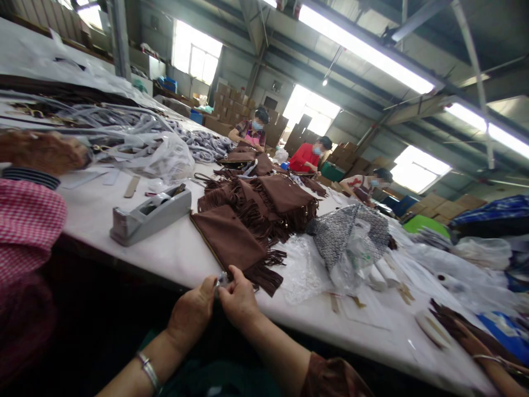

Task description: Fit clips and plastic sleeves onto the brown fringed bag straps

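My left hand (190, 310) and my right hand (239, 299) meet at the table's front edge, fingers closed. Pinched between them is a small shiny, greyish piece (222, 279); whether it is metal or clear plastic I cannot tell. Just beyond my fingers lies a flat brown fringed bag (229, 238) with a zipper along its left edge. Behind it, more brown fringed bags (285, 194) lie overlapped in a pile. A grey tape dispenser (152, 212) stands to the left of the bags.
A grey knit bundle (351, 234) and clear plastic (303, 267) lie to the right. Grey wrapped straps (140, 121) heap at the back left. A co-worker's checked sleeve (28, 226) reaches in at left, another's hand (469, 333) at right. Several masked people work across the table.
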Demonstrator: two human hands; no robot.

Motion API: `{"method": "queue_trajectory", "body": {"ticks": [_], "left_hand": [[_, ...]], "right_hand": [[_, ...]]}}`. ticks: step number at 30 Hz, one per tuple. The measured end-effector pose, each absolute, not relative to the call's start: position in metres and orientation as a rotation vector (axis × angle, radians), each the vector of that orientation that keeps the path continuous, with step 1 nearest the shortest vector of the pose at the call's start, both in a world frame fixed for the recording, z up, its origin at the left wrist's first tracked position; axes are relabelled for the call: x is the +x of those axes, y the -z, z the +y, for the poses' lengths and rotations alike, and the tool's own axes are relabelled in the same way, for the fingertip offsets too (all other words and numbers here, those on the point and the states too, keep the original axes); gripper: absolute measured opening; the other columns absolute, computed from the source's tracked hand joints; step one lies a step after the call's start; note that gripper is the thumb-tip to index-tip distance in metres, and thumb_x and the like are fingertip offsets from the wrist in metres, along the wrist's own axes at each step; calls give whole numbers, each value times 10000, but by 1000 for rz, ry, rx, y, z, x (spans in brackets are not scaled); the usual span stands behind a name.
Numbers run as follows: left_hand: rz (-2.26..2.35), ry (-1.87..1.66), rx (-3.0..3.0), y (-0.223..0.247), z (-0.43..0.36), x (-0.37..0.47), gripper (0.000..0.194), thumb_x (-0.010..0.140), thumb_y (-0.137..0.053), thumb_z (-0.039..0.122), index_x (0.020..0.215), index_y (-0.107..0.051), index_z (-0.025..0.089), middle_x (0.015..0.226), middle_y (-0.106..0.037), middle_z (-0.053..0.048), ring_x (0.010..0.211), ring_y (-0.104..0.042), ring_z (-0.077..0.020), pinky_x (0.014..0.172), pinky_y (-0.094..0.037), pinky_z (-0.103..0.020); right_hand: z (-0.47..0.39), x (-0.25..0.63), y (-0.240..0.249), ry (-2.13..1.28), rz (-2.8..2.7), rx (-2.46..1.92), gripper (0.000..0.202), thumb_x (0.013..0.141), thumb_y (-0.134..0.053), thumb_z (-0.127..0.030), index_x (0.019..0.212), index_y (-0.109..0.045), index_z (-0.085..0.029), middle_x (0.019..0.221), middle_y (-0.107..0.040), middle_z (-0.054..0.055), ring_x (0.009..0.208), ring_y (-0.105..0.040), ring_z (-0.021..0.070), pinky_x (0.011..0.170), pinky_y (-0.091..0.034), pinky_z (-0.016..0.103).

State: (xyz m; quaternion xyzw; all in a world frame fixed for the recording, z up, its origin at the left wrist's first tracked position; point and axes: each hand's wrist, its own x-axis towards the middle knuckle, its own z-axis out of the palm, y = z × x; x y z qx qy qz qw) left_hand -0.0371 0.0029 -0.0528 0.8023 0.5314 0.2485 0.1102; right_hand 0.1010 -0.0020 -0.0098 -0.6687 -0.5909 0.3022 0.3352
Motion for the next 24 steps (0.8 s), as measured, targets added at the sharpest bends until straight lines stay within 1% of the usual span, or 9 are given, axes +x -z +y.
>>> {"method": "queue_trajectory", "body": {"ticks": [6, 8, 11, 14, 15, 17, 19, 20, 24], "left_hand": [[1559, -707, 2325, 51, 6, -37, 386, 989, -227, 258, 1019, -589, 129, 833, -685, -125, 704, -670, -236, 643, -505, -320], [1521, -748, 2296, 48, 7, -37, 384, 982, -234, 260, 975, -598, 138, 873, -692, -135, 740, -672, -235, 688, -512, -329], [1481, -857, 2106, 41, 7, -38, 347, 962, -289, 287, 974, -614, 167, 933, -711, -129, 817, -675, -240, 775, -513, -351], [1387, -900, 1852, 33, 10, -39, 318, 926, -347, 315, 940, -641, 195, 889, -716, -95, 830, -665, -237, 813, -496, -357], [1346, -893, 1764, 31, 11, -40, 304, 911, -369, 328, 901, -644, 199, 844, -707, -79, 801, -656, -230, 788, -494, -346], [1289, -856, 1558, 29, 15, -41, 277, 874, -416, 361, 817, -633, 199, 719, -656, -38, 658, -608, -200, 649, -476, -308], [1273, -800, 1371, 29, 18, -40, 266, 836, -450, 392, 770, -611, 191, 623, -586, -1, 510, -519, -160, 498, -404, -269], [1275, -774, 1302, 28, 18, -40, 267, 822, -459, 405, 753, -599, 188, 591, -552, 13, 463, -476, -144, 451, -368, -254], [1238, -706, 1108, 21, 17, -39, 271, 776, -500, 436, 681, -531, 184, 528, -442, 52, 427, -383, -97, 408, -324, -200]], "right_hand": [[-4, 101, 7, -787, -1543, -1737, 663, 748, -625, -156, 1393, -496, -70, 682, -644, -11, 680, -612, 165, 769, -509, 284], [-5, 101, 7, -780, -1546, -1739, 658, 752, -618, -148, 1393, -495, -65, 696, -654, -1, 702, -619, 174, 792, -511, 296], [-7, 103, 9, -738, -1568, -1742, 647, 754, -595, -125, 1390, -497, -62, 733, -668, 22, 740, -628, 189, 812, -511, 316], [-7, 104, 13, -713, -1587, -1742, 658, 754, -582, -118, 1403, -485, -83, 751, -675, 27, 756, -638, 196, 802, -515, 311], [-7, 104, 14, -710, -1592, -1742, 661, 756, -581, -122, 1408, -479, -86, 753, -675, 29, 759, -642, 198, 795, -516, 308], [-8, 104, 14, -705, -1607, -1744, 665, 760, -585, -135, 1413, -472, -79, 756, -676, 37, 765, -649, 205, 783, -519, 306], [-8, 104, 13, -695, -1620, -1749, 664, 764, -592, -145, 1414, -471, -81, 765, -682, 44, 772, -650, 211, 775, -520, 309], [-8, 104, 12, -689, -1624, -1752, 664, 764, -595, -146, 1415, -472, -90, 771, -686, 46, 776, -651, 211, 771, -521, 309], [-7, 103, 13, -658, -1623, -1762, 663, 759, -603, -132, 1412, -486, -141, 798, -702, 48, 781, -654, 207, 757, -515, 299]]}}
